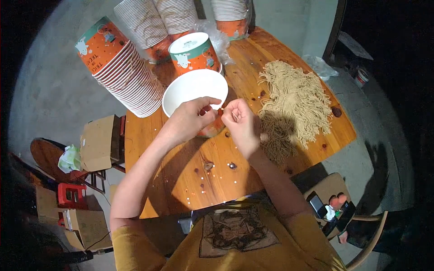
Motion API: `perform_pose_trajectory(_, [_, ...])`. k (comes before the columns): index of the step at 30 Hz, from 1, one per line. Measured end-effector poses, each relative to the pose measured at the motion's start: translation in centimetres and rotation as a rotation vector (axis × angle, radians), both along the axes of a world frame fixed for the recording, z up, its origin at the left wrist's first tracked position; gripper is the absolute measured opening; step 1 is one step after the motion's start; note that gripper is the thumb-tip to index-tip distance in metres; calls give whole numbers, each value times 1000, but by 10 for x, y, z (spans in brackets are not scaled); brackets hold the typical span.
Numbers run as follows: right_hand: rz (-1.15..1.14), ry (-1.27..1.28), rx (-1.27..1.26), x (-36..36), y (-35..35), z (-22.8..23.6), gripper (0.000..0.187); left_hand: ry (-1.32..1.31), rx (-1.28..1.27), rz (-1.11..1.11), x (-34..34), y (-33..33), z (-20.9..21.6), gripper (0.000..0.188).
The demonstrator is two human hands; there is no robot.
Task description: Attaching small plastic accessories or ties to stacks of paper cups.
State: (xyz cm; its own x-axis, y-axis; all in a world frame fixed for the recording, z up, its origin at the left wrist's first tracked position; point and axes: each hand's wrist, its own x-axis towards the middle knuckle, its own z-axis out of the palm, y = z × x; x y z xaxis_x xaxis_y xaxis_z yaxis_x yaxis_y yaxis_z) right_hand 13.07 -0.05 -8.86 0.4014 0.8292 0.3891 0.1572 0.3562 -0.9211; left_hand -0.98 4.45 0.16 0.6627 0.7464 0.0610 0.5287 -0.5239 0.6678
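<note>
A round paper bucket [192, 86], white inside and orange outside, stands before me on the wooden table, its mouth tilted toward me. My left hand [192, 118] is bent over its near right rim, index finger along the rim and thumb below on the outer side. Close by, my right hand [242, 126] is closed in a pinch at the same rim, fingertips almost meeting those of the left. Something small and pale shows between the fingertips, too small to name. To the right of my right hand lies a heap of beige cords [296, 106].
Behind the bucket stands an upturned orange-and-green bucket [193, 54]. A tall leaning stack of nested buckets [129, 79] is at the left, with more stacks at the back. Small white beads [203, 192] are scattered on the table [181, 180]. A cardboard box [97, 142] stands left of it.
</note>
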Motion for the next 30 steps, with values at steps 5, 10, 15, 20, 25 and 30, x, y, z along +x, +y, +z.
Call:
perform_pose_trajectory(5, [-80, -107, -38, -2, 1, 3, 11, -1, 0, 4, -3, 2, -1, 35])
perform_pose_trajectory(10, [-100, -118, -42, -3, 4, 2, 10, 31, -46, 7, -2, 2, 2, 35])
perform_pose_trajectory(15, [-114, -99, -5, -4, 9, -7, 10, 77, -75, 5, -2, 3, 2, 33])
perform_pose_trajectory(20, [-80, -68, 8, -7, 3, 3, 8, -80, -175, -89, -3, 21, -5, 28])
perform_pose_trajectory(25, [-97, -95, -20, -5, 7, -3, 9, -28, -340, -65, 5, 38, -1, 20])
perform_pose_trajectory(30, [-128, -130, -40, -7, 5, 1, 10, -28, -361, -110, 7, 48, -10, 15])
